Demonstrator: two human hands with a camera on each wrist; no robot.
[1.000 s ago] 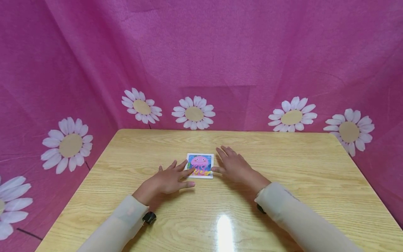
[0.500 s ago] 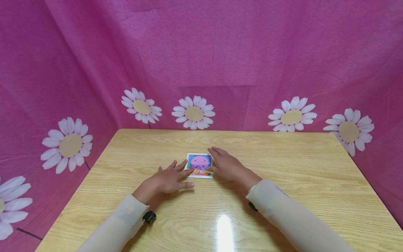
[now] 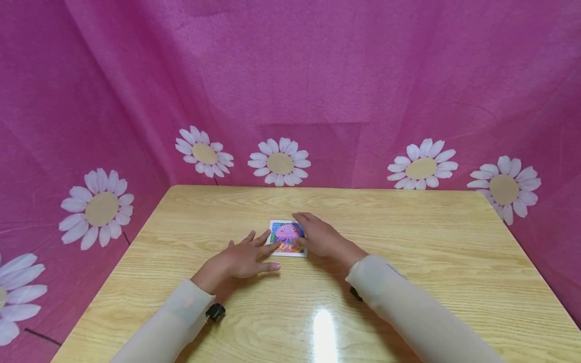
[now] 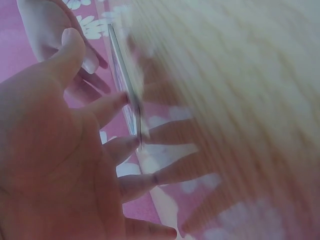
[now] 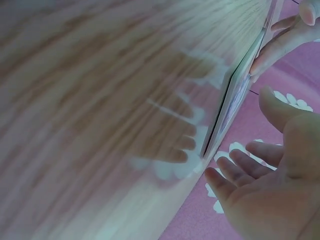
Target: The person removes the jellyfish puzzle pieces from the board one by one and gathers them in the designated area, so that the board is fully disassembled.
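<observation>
A thin square board (image 3: 286, 231) with a white border and a pink jellyfish picture lies flat on the wooden table. My left hand (image 3: 241, 259) has its fingers spread; in the left wrist view, fingertips of that left hand (image 4: 55, 150) rest at the near edge of the picture board (image 4: 125, 80). My right hand (image 3: 323, 236) reaches over the board's right side, covering part of that edge. Seen from the right wrist, the right hand (image 5: 280, 195) has loosely bent fingers, holds nothing and seems raised above the picture board (image 5: 234, 95).
The glossy wooden table (image 3: 408, 227) stretches around the board on all sides and mirrors the hands. Beyond its back and left edges hangs a pink cloth (image 3: 317, 75) printed with white daisies. A black strap (image 3: 215, 312) shows at the left sleeve's cuff.
My right hand has moved left, from beside the board to over its right side. The left hand and the board have hardly moved.
</observation>
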